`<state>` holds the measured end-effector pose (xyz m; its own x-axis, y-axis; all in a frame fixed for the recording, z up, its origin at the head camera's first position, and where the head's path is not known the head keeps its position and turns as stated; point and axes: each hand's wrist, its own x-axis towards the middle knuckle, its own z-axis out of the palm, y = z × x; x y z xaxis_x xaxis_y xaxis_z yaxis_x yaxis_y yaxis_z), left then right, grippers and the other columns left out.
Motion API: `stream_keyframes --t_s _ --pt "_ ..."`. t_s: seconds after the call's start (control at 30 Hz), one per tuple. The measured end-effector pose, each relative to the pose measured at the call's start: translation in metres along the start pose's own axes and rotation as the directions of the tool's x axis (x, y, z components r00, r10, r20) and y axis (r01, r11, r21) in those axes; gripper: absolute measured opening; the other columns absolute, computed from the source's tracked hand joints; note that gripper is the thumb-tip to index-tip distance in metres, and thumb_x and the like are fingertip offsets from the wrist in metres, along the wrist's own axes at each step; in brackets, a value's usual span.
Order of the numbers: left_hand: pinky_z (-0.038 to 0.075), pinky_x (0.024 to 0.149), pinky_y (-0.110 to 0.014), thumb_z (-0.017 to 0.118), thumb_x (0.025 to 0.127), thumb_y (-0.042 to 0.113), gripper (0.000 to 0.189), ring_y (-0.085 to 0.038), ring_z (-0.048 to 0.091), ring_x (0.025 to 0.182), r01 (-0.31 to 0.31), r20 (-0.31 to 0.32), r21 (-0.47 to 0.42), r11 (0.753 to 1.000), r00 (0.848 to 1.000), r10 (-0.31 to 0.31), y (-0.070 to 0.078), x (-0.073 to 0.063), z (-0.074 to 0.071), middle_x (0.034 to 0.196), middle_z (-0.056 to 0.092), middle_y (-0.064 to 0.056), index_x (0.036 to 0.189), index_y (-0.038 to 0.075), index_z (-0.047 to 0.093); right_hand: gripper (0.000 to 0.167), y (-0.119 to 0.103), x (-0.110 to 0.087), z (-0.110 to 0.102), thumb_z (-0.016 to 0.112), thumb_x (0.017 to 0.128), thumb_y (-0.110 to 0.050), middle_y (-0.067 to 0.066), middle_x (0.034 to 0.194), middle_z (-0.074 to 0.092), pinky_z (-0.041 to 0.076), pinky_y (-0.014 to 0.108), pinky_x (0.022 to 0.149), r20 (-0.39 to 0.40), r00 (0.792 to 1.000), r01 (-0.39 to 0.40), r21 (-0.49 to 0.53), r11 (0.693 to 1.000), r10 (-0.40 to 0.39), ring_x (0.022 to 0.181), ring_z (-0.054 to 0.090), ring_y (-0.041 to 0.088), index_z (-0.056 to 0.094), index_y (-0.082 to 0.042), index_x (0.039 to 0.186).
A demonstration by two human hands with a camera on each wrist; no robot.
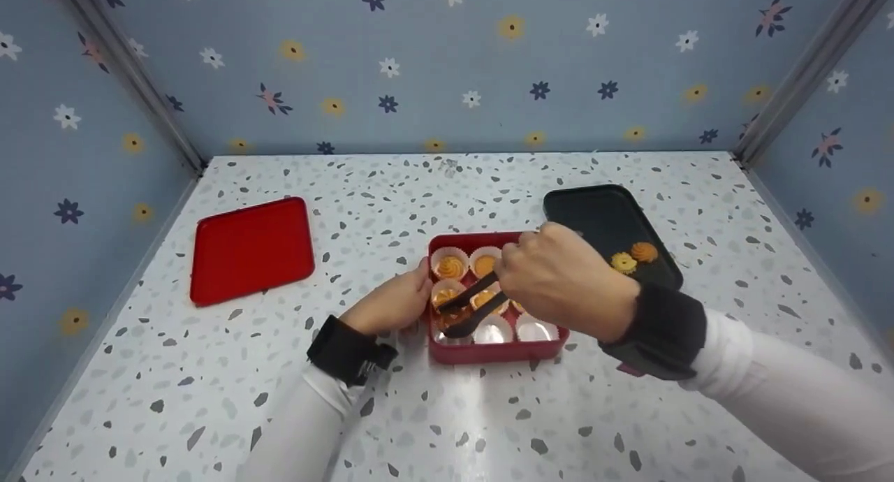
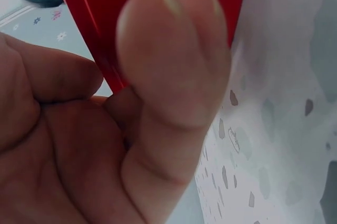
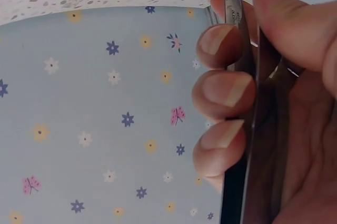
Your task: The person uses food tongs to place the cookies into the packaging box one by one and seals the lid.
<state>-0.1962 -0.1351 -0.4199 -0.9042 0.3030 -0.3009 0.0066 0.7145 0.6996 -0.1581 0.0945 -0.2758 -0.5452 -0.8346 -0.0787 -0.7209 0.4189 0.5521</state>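
My right hand (image 1: 559,276) grips a pair of black tongs (image 1: 482,307), fingers wrapped round the handles in the right wrist view. The tong tips hold a brown-orange cookie (image 1: 454,317) over the front left paper cup of a red box (image 1: 496,354). Swirled cookies (image 1: 450,267) sit in white paper cups in the far and middle rows; my right hand hides part of these. The front middle paper cup (image 1: 492,330) and its right neighbour show bare white bottoms. My left hand (image 1: 392,304) holds the box's left side, fingertips against its red wall (image 2: 100,18) in the left wrist view.
A dark tray (image 1: 594,213) at the right carries a pale yellow cookie (image 1: 624,262) and a brown-orange swirled cookie (image 1: 644,252). At the left lies a red tray (image 1: 253,251). Flower-patterned panels (image 1: 447,70) enclose the speckled table (image 1: 377,195) at the back and sides.
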Motion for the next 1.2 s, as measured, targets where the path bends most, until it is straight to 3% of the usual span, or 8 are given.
stream_keyframes --t_s 0.27,0.4,0.73,1.03,1.2 --pt "0.044 0.045 -0.034 0.025 0.11 0.031 0.055 -0.021 0.053 0.049 -0.007 0.007 -0.001 1.0 1.0 0.007 0.0 0.0 -0.001 0.067 0.056 -0.009 0.159 0.011 0.014 0.029 -0.01 0.01 0.005 0.065 0.087 -0.008 -0.001 0.054 0.035 0.027 0.027 0.043 -0.046 0.998 0.031 -0.02 0.999 -0.032 0.046 0.035 0.017 0.053 -0.011 0.061" --pt "0.046 0.048 -0.034 0.027 0.109 0.027 0.055 -0.021 0.054 0.051 -0.019 0.002 0.038 0.999 1.0 0.019 0.0 0.0 0.0 0.069 0.057 -0.009 0.159 0.01 0.011 0.028 -0.011 0.013 0.005 0.067 0.089 -0.012 0.0 0.054 0.038 0.029 0.027 0.043 -0.022 0.999 0.028 0.002 1.0 -0.028 0.046 0.036 0.018 0.058 -0.011 0.062" --pt "0.045 0.045 -0.034 0.022 0.11 0.035 0.054 -0.024 0.055 0.051 0.017 0.007 -0.004 1.0 1.0 -0.017 0.0 0.0 -0.001 0.069 0.058 -0.011 0.159 0.013 0.019 0.022 -0.016 0.02 0.002 0.065 0.091 -0.012 0.001 0.055 0.042 0.035 0.028 0.045 0.04 0.999 0.023 -0.037 0.999 -0.021 0.049 0.04 0.019 0.065 -0.009 0.069" --pt "0.048 0.049 -0.036 0.026 0.11 0.031 0.055 -0.024 0.057 0.054 0.017 0.014 0.012 1.0 1.0 -0.017 0.0 -0.001 -0.001 0.071 0.059 -0.011 0.16 0.013 0.012 0.017 -0.018 0.021 -0.004 0.066 0.091 -0.014 0.001 0.059 0.047 0.039 0.029 0.048 0.102 0.995 0.022 -0.043 0.999 -0.018 0.052 0.043 0.019 0.07 -0.01 0.075" --pt "0.047 0.047 -0.036 0.024 0.11 0.032 0.054 -0.025 0.057 0.053 0.015 0.011 0.006 1.0 1.0 -0.015 0.0 0.0 -0.001 0.069 0.059 -0.011 0.159 0.012 0.017 0.017 -0.017 0.021 -0.007 0.068 0.09 -0.017 0.001 0.059 0.048 0.04 0.029 0.047 0.108 0.994 0.028 -0.049 0.998 -0.023 0.05 0.044 0.02 0.072 -0.012 0.075"
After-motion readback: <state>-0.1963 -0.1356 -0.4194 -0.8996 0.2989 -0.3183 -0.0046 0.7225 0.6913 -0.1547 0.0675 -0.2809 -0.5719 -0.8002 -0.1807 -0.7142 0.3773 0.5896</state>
